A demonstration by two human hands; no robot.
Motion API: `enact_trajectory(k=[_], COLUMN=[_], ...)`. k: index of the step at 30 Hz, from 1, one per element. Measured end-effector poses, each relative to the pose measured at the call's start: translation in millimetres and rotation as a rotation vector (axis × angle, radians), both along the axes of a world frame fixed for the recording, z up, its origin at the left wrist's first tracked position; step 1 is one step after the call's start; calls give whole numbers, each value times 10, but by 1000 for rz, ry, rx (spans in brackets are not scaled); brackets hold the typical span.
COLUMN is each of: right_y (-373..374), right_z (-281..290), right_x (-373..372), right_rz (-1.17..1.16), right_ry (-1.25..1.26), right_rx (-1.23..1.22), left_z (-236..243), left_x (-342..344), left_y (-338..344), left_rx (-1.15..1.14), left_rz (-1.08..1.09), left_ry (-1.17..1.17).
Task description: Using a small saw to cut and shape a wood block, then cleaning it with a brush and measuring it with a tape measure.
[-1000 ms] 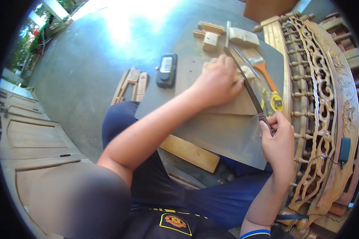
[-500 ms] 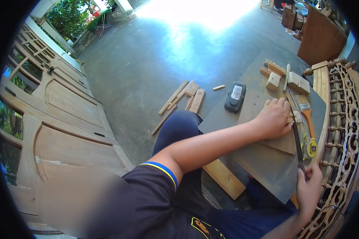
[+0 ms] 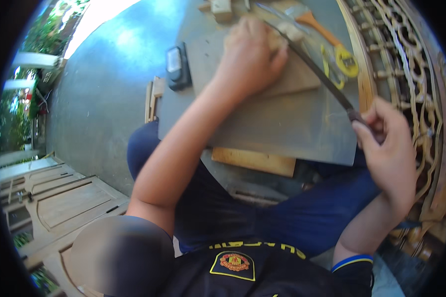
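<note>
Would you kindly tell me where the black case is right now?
In the head view, the black case lies near the left edge of the grey board, to the left of the left hand.

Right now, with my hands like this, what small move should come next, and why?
Perhaps draw the long dark metal tool lightly across the small pale wooden piece: your left hand appears to steady that piece, while your right hand grips the tool's near end, its length running close beside the wood.

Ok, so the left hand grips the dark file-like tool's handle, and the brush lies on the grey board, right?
Wrong side: the head view shows the right hand gripping that handle. The brush does lie on the grey board.
</note>
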State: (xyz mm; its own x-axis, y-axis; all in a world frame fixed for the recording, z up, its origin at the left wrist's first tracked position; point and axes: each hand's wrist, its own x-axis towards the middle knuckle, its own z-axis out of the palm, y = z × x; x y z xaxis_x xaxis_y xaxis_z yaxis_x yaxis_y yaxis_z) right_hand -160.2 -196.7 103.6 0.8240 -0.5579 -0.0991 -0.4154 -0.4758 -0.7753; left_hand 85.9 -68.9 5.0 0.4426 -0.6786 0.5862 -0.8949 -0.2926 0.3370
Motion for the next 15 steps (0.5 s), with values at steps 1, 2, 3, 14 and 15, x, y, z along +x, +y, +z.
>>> enact_trajectory(k=[1,2,3,14,15], right_y=[-69,-98,-127,-6,43], right_z=[-26,-165,-358,-270,-402], right_x=[18,136,312,307,480], right_rz=[67,113,132,28,22], right_ry=[-13,-80,-251,-47,-124], right_rx=[-113,-278,-497,-241,-222], left_z=[-2,31,160,24,1], left_x=[3,9,-78,-97,-65], left_y=[-61,-76,-58,-44,-4], left_rx=[5,17,68,46,47], left_rz=[-12,-24,16,-13,-6], left_ry=[2,-2,230,148,146])
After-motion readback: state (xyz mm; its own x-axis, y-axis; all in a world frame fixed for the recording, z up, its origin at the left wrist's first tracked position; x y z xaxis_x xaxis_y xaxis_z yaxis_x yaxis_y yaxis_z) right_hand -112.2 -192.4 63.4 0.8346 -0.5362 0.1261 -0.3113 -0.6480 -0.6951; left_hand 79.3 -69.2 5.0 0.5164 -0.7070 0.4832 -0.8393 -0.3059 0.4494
